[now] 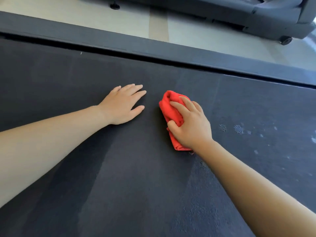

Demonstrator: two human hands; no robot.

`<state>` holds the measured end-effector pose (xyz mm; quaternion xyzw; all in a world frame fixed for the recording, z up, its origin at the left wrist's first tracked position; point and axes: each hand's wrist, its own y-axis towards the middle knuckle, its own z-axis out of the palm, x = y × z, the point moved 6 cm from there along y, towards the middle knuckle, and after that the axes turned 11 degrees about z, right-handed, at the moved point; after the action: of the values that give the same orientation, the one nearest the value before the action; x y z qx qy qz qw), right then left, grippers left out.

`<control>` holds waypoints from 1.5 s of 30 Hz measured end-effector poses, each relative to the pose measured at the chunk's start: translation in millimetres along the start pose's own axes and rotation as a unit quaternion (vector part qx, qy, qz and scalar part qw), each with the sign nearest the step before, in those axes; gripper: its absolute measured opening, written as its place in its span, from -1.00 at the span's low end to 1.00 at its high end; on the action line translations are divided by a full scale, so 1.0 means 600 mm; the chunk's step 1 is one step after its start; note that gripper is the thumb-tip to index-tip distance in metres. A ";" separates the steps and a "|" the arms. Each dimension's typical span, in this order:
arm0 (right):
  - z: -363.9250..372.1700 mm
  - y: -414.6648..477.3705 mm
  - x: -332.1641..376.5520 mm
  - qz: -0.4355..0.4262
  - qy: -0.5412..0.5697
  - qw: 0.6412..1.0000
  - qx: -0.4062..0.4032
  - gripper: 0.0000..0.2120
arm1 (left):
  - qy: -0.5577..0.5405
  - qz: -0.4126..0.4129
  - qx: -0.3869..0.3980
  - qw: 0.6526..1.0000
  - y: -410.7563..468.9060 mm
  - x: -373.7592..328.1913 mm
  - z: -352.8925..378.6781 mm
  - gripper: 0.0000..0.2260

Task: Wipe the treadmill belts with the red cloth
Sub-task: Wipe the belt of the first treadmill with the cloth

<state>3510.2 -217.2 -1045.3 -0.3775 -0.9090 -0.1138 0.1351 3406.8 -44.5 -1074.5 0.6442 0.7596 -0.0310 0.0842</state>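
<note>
The dark treadmill belt (119,177) fills most of the head view. A bunched red cloth (169,108) lies on it right of centre, pressed down under my right hand (191,124), whose fingers and thumb curl into its folds. My left hand (123,105) rests flat on the belt a little to the cloth's left, palm down, fingers spread, holding nothing. Pale dusty spots (238,129) mark the belt to the right of the cloth. Darker streaks run across the belt between my forearms.
A grey side rail (153,47) borders the belt along its far edge, with a narrow dark gap between them. Beyond it lies pale floor (133,21). The base of another treadmill (277,19), with a small wheel, stands at the top right.
</note>
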 end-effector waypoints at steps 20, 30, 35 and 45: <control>-0.061 -0.160 -0.128 -0.011 0.014 1.000 -0.001 -0.46 | -0.029 -0.076 0.002 0.997 -0.105 -0.232 0.038 -0.42; -0.043 -0.242 -0.078 0.050 -0.067 0.996 0.012 -0.42 | -0.031 -0.070 -0.013 0.997 -0.103 -0.231 0.041 -0.45; -0.048 -0.330 -0.056 0.045 -0.083 0.995 -0.016 -0.41 | -0.047 -0.052 -0.019 0.997 -0.112 -0.224 0.039 -0.49; -0.039 -0.298 -0.035 0.065 -0.095 0.993 0.000 -0.43 | -0.051 -0.026 -0.016 0.998 -0.126 -0.217 0.032 -0.50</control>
<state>3400.2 -361.5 -1049.1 -0.4451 -0.8911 -0.0689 0.0555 3354.5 -187.2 -1076.2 0.6204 0.7712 -0.0537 0.1322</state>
